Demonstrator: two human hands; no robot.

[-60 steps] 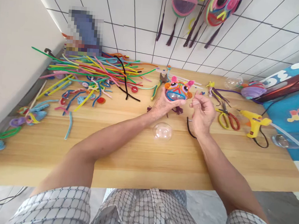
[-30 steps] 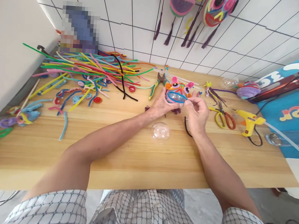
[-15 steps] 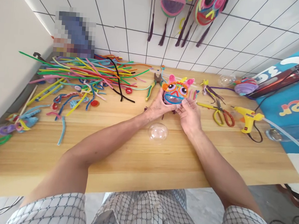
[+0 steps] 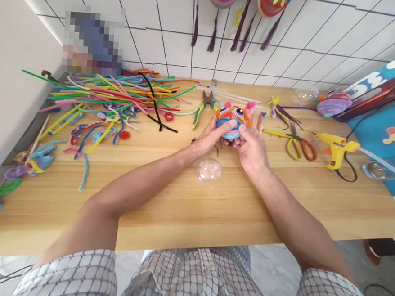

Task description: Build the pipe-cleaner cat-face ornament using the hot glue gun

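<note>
Between my two hands is a colourful pipe-cleaner animal face (image 4: pixel 232 122) with pink ears, orange trim and big eyes, built on a rounded form. My left hand (image 4: pixel 216 134) is closed on its left side, thumb across the front. My right hand (image 4: pixel 250 145) grips the lower right side, its thumb near the mouth. Just below them on the table lies a clear plastic half-sphere (image 4: pixel 209 171). Pliers (image 4: pixel 205 107) with green and yellow handles rest behind my left hand. Dark tassel threads show partly beneath the face.
A heap of pipe cleaners (image 4: pixel 120 93) covers the back left of the wooden table (image 4: pixel 166 209). To the right lie scissors (image 4: pixel 295 143), a yellow glue gun (image 4: pixel 336 148) and a purple coiled ball (image 4: pixel 334 105). Dark tassels (image 4: pixel 238 36) hang along the tiled wall.
The animal face has tipped so its top leans away and more of its lower, blue-banded part shows. My left thumb has moved onto its front. The camera view has shifted slightly.
</note>
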